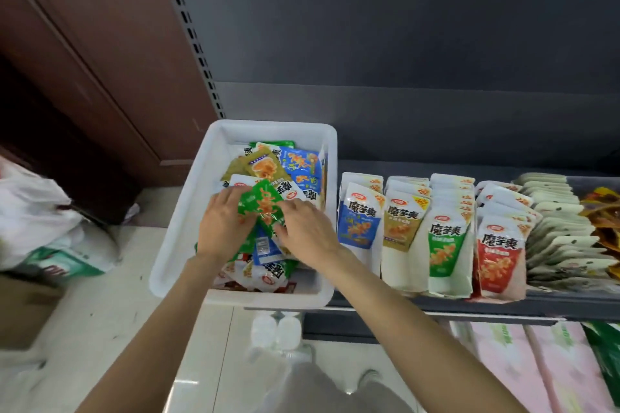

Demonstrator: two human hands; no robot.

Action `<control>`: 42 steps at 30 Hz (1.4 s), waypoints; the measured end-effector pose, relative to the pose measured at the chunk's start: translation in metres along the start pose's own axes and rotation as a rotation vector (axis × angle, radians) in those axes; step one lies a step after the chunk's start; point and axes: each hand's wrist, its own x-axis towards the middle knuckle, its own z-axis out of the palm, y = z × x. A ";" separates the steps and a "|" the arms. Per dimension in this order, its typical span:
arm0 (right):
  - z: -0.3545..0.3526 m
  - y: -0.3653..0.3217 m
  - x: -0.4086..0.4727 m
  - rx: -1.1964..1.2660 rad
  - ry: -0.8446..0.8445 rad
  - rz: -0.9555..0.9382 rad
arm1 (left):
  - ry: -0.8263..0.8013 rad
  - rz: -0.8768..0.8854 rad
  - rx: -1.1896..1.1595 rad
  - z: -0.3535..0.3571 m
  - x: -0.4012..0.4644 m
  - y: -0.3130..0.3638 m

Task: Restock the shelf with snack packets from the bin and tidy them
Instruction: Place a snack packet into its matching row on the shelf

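A white plastic bin stands at the left end of the dark shelf, full of mixed snack packets in blue, olive, green and red. Both my hands are inside it. My left hand and my right hand together hold a green snack packet above the pile, fingers curled on its edges. On the shelf to the right stand rows of upright packets: a blue row, an olive row, a green row and a red row.
Pale packets lie fanned at the shelf's right, orange-brown ones beyond. Pink packages fill the lower shelf. White plastic bags and a cardboard box sit on the floor at left, by a brown wooden door.
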 end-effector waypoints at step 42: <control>-0.111 0.165 -0.172 0.148 0.469 0.485 | -0.482 0.565 0.015 0.097 -0.071 0.212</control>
